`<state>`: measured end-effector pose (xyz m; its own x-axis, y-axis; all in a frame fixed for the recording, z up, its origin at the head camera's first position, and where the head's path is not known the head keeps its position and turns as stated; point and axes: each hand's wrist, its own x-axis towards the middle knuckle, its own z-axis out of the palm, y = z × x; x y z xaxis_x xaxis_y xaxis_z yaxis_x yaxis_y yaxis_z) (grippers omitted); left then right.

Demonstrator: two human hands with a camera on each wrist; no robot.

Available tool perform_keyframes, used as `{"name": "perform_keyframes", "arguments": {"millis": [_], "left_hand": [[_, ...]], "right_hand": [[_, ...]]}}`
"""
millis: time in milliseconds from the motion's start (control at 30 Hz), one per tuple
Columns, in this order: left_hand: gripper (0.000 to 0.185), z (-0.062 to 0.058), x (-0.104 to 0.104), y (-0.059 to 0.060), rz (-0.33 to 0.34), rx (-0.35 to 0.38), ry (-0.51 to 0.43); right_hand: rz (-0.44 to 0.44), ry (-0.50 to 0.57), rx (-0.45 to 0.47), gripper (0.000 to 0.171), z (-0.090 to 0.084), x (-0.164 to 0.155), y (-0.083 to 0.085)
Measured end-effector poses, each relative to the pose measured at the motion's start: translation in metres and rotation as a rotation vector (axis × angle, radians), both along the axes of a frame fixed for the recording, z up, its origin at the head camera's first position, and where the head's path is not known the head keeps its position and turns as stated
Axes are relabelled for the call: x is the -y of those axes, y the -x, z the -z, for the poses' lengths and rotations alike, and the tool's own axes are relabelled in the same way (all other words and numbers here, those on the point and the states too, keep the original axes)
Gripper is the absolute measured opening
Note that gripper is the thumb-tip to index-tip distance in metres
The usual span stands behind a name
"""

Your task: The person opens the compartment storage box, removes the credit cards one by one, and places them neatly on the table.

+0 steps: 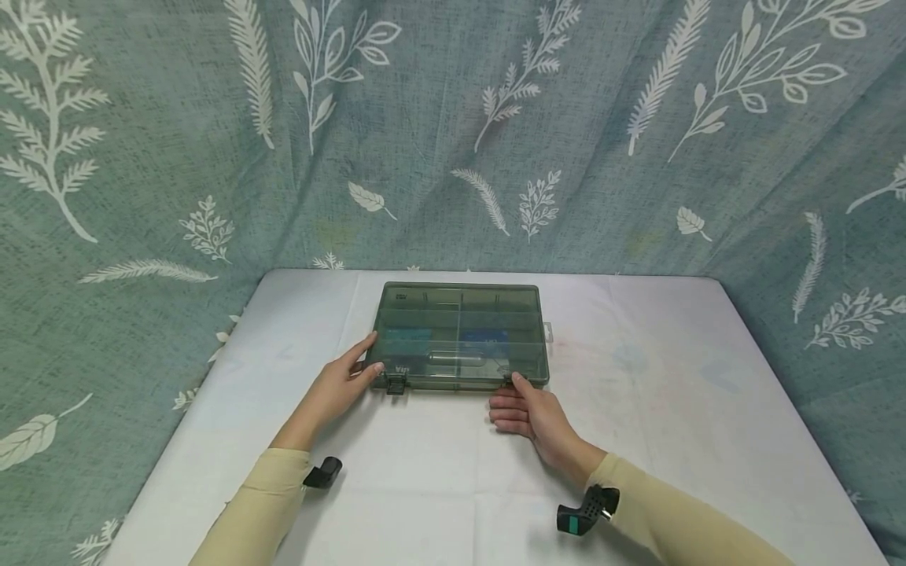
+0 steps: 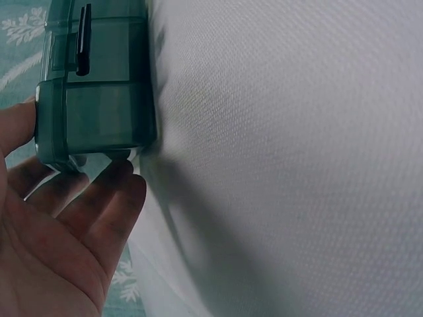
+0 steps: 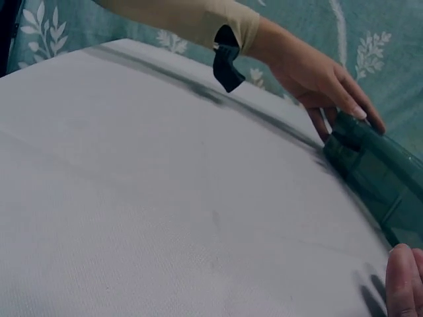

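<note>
A shut, smoky green see-through compartment box (image 1: 463, 334) lies flat on the white table (image 1: 637, 440), with blue items dimly visible inside. My left hand (image 1: 364, 358) rests at its front-left corner, fingers straight along the left side and thumb near the dark left latch (image 1: 395, 385). In the left wrist view the relaxed fingers (image 2: 99, 211) lie by the box corner (image 2: 99, 112). My right hand (image 1: 517, 401) lies on the table at the front-right edge, its thumb touching the box front. The right wrist view shows the box (image 3: 383, 165), the left hand (image 3: 324, 79) and one right fingertip (image 3: 403, 277).
Teal cloth with white leaf prints (image 1: 141, 157) hangs behind and to both sides of the table. Dark wrist-worn cameras (image 1: 323, 473) (image 1: 586, 511) sit by the cream sleeves. White table surface stretches right of the box and in front of it.
</note>
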<state>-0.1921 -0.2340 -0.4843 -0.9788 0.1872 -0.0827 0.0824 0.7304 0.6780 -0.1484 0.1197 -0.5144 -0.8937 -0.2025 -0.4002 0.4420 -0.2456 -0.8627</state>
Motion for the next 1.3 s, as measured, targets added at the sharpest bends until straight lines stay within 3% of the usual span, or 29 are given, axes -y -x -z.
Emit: {"name": "perform_keyframes", "arguments": {"millis": [267,667,1300], "left_hand": [[0.068,0.0,-0.0004,-0.0006,-0.003,0.003,-0.002],[0.068,-0.0014,-0.0001,0.0009,0.004,-0.001,0.01],[0.068,-0.001,0.0001,0.0005,0.005,0.007,-0.005]], "right_hand": [[-0.017,0.017,-0.025,0.066,-0.0008,-0.0007,-0.0014],[-0.066,-0.037,-0.069,0.041,0.0041,-0.0007,-0.0008],[-0.064,-0.061,-0.041,0.039,0.0039,-0.0041,-0.0005]]}}
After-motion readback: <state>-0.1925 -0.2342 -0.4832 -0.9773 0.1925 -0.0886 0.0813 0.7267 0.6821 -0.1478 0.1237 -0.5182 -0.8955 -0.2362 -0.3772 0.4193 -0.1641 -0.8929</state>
